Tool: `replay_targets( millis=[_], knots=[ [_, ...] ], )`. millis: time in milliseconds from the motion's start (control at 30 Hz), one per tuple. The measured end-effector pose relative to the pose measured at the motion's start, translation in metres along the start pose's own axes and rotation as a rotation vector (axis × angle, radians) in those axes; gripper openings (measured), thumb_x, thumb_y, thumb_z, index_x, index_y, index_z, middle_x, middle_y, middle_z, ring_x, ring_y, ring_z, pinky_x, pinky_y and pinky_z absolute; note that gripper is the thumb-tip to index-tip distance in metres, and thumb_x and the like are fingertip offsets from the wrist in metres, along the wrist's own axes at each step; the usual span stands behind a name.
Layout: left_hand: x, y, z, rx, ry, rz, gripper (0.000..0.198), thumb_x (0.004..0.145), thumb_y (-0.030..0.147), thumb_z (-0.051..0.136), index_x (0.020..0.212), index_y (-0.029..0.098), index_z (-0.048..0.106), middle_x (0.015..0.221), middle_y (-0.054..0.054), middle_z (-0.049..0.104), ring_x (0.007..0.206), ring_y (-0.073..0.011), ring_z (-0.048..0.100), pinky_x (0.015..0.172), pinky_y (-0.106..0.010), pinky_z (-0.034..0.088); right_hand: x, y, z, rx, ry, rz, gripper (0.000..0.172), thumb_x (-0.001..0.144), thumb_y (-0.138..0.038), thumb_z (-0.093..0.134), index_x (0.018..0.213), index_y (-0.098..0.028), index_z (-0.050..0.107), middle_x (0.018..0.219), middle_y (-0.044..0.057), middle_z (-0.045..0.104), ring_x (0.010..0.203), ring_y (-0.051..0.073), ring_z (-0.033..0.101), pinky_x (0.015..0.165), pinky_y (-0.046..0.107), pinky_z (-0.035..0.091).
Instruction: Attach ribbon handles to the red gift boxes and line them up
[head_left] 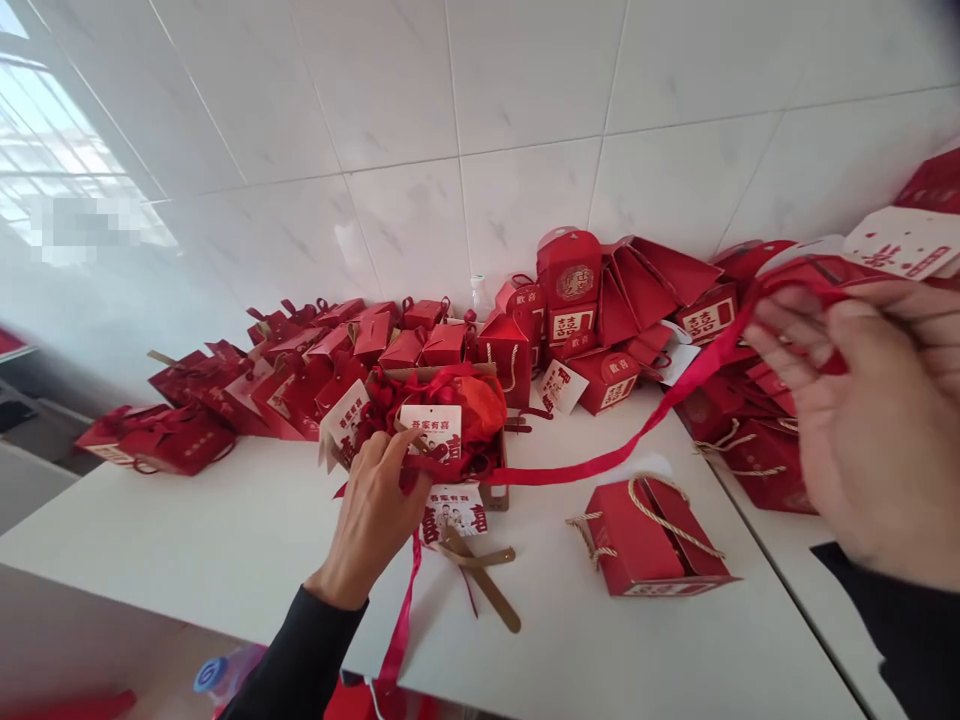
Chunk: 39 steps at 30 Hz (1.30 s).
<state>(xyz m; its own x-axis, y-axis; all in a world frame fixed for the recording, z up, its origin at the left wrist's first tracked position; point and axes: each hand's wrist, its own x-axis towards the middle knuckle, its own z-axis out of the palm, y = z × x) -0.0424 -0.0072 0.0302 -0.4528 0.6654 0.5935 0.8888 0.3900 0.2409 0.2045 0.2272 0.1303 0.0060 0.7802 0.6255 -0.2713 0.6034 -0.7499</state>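
Holding red ribbon [585, 469] in both hands. Left hand [379, 510], left of centre, pinches it at the filled carton [496, 497]; right hand [877, 410], right edge, grips it, looped. Ribbon sags between, across centre.

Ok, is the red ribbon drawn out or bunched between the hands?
Drawn out: the red ribbon shows as one long, curving strip from the left hand to the right hand, with no bunching along that span.

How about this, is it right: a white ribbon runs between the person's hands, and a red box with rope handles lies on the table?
No: the ribbon between the left hand and right hand is red, not white, as the head view shows. The rest stands.
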Motion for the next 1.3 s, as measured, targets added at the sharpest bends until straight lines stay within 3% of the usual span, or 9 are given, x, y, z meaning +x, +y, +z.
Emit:
replay_targets(
  millis=[100, 267, 500, 600, 667, 800, 1033, 1167, 1300],
  knots=[
    [-0.001, -0.005, 0.003, 0.005, 0.004, 0.009, 0.033, 0.089, 0.017, 0.057, 0.120, 0.016, 0.066, 0.091, -0.005, 0.058, 0.086, -0.0242, 0.062, 0.081, -0.040, 0.055, -0.006, 0.012, 0.001, 0.088, -0.037, 0.090, 0.011, 0.081, -0.025, 0.073, 0.089, -0.026, 0.066, 0.093, 0.002, 0.070, 0.105, 0.026, 0.072, 0.105, 0.051, 0.056],
    [-0.001, -0.008, 0.005, -0.008, -0.003, 0.013, 0.033, 0.092, 0.021, 0.055, 0.123, 0.019, 0.065, 0.088, -0.004, 0.057, 0.083, -0.0236, 0.061, 0.079, -0.039, 0.053, -0.015, 0.032, -0.003, -0.178, -0.324, 0.194, 0.019, 0.093, -0.040, 0.072, 0.101, -0.023, 0.070, 0.101, 0.005, 0.074, 0.100, 0.027, 0.073, 0.095, 0.046, 0.058],
    [0.001, -0.001, 0.001, -0.019, 0.016, -0.051, 0.018, 0.089, 0.023, 0.058, 0.106, 0.021, 0.062, 0.098, -0.006, 0.064, 0.092, -0.0259, 0.063, 0.080, -0.038, 0.051, 0.007, 0.018, 0.035, -0.228, -0.276, -0.205, 0.009, 0.101, -0.025, 0.060, 0.107, -0.020, 0.066, 0.111, 0.007, 0.071, 0.108, 0.022, 0.068, 0.090, 0.032, 0.055],
    [0.000, -0.002, 0.001, 0.028, -0.015, -0.051, 0.015, 0.089, 0.024, 0.057, 0.102, 0.021, 0.065, 0.087, -0.004, 0.058, 0.082, -0.0247, 0.061, 0.076, -0.038, 0.049, -0.011, 0.026, 0.029, -0.498, -0.661, -0.101, 0.036, 0.104, -0.037, 0.053, 0.136, -0.021, 0.058, 0.136, 0.012, 0.064, 0.126, 0.031, 0.060, 0.101, 0.046, 0.054],
    [-0.001, -0.004, 0.001, 0.025, -0.037, -0.060, 0.015, 0.089, 0.024, 0.057, 0.099, 0.021, 0.068, 0.085, -0.004, 0.056, 0.080, -0.0240, 0.060, 0.076, -0.037, 0.048, -0.034, 0.037, 0.013, -0.758, -0.982, -0.062, 0.063, 0.100, -0.044, 0.056, 0.156, -0.020, 0.039, 0.156, 0.016, 0.046, 0.145, 0.036, 0.041, 0.114, 0.061, 0.041],
    [0.000, -0.005, 0.003, -0.021, -0.071, -0.101, 0.014, 0.090, 0.024, 0.054, 0.088, 0.020, 0.067, 0.083, -0.004, 0.056, 0.079, -0.0234, 0.059, 0.074, -0.037, 0.048, -0.075, 0.062, -0.028, -0.979, -1.209, -0.089, 0.076, 0.082, -0.033, 0.073, 0.152, -0.022, 0.049, 0.160, 0.018, 0.039, 0.150, 0.041, 0.028, 0.119, 0.070, 0.027],
    [0.003, -0.007, 0.009, -0.042, -0.059, -0.089, 0.014, 0.094, 0.026, 0.050, 0.088, 0.021, 0.063, 0.086, -0.005, 0.058, 0.082, -0.0246, 0.059, 0.076, -0.039, 0.049, -0.043, 0.083, -0.047, -1.200, -1.067, -0.110, 0.062, 0.079, -0.016, 0.064, 0.141, -0.013, 0.060, 0.147, 0.024, 0.052, 0.139, 0.046, 0.044, 0.110, 0.067, 0.041],
    [0.000, -0.007, 0.014, -0.069, -0.037, -0.078, 0.011, 0.093, 0.022, 0.049, 0.101, 0.021, 0.057, 0.096, -0.007, 0.062, 0.091, -0.0256, 0.061, 0.083, -0.040, 0.050, -0.033, 0.079, -0.016, -1.127, -1.016, -0.142, 0.036, 0.094, -0.017, 0.056, 0.127, -0.011, 0.066, 0.127, 0.021, 0.062, 0.126, 0.043, 0.054, 0.109, 0.061, 0.042],
    [-0.002, -0.007, 0.017, -0.073, -0.031, -0.040, 0.015, 0.091, 0.019, 0.048, 0.105, 0.021, 0.053, 0.098, -0.006, 0.062, 0.094, -0.0254, 0.062, 0.083, -0.039, 0.051, -0.061, 0.087, 0.036, -1.000, -1.117, -0.081, 0.021, 0.103, -0.011, 0.054, 0.116, -0.016, 0.069, 0.111, 0.011, 0.070, 0.108, 0.027, 0.066, 0.097, 0.039, 0.055]
  ],
)
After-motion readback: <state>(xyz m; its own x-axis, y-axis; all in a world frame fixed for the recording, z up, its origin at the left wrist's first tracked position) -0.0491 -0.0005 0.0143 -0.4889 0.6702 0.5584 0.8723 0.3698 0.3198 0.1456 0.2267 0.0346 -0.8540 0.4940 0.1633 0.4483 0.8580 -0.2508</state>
